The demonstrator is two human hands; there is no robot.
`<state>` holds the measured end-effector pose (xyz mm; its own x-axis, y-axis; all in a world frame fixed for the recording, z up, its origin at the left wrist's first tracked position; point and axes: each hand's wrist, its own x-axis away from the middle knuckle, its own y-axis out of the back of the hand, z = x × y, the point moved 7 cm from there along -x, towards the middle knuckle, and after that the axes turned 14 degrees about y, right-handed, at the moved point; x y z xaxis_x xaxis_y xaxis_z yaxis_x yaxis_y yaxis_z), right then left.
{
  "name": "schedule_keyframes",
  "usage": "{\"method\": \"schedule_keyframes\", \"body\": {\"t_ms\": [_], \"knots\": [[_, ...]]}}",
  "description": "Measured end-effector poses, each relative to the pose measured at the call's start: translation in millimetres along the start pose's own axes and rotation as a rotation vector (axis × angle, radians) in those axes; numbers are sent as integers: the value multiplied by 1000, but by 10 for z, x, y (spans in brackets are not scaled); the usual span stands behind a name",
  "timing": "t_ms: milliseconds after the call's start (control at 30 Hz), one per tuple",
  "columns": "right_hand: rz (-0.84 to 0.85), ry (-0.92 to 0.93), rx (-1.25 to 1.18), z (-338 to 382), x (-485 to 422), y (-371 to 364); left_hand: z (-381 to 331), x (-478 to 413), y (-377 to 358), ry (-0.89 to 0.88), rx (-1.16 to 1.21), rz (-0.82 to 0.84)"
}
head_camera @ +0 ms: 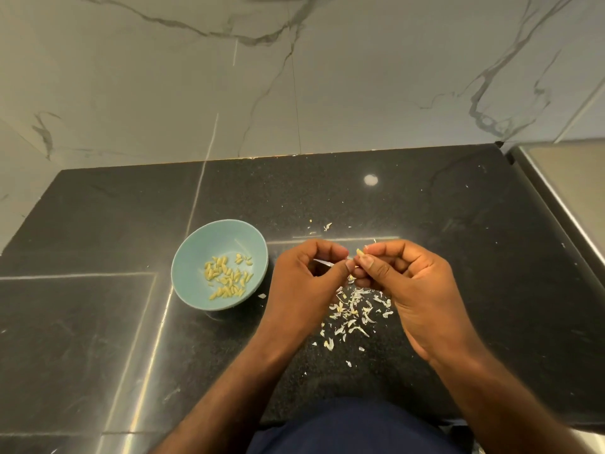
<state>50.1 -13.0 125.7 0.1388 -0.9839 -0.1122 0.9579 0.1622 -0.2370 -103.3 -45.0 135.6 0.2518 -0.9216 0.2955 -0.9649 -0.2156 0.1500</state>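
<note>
My right hand (406, 283) pinches a small pale seed (360, 252) between thumb and fingertips, above the black counter. My left hand (304, 276) is curled beside it, thumb tip touching the right thumb near the seed; whether its fingers hold part of the seed is hidden. A light blue bowl (196, 257) with several yellowish peeled seeds (227, 278) stands to the left of my hands. A scatter of white husk bits (353, 312) lies on the counter under and just in front of my hands.
The black speckled counter (458, 217) runs back to a grey marble wall (294, 77). A steel surface (569, 178) adjoins the counter at the right. My dark blue shirt (353, 430) is at the near edge.
</note>
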Motion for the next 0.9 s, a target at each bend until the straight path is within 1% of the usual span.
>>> {"method": "schedule_keyframes", "body": {"t_ms": [100,167,333,433,533,667,800,900], "knots": [[-1,36,55,48,-27,18,-73,-15,-63,-5,34,86],[1,59,79,104,-45,27,-128,-34,-84,-19,40,113],[20,88,56,214,-110,15,-285,-109,-105,-73,-12,92],[-10,104,65,282,-162,37,-454,-110,-160,-165,-91,67],[-20,164,205,343,-198,98,-577,-104,-206,-255,-201,30],[38,287,441,460,-188,79,-625,-93,-252,-307,-366,-24],[93,355,537,499,-146,23,-652,-60,-277,-411,-478,-97],[102,345,561,437,-113,26,-552,-53,-276,-382,-451,-103]]}}
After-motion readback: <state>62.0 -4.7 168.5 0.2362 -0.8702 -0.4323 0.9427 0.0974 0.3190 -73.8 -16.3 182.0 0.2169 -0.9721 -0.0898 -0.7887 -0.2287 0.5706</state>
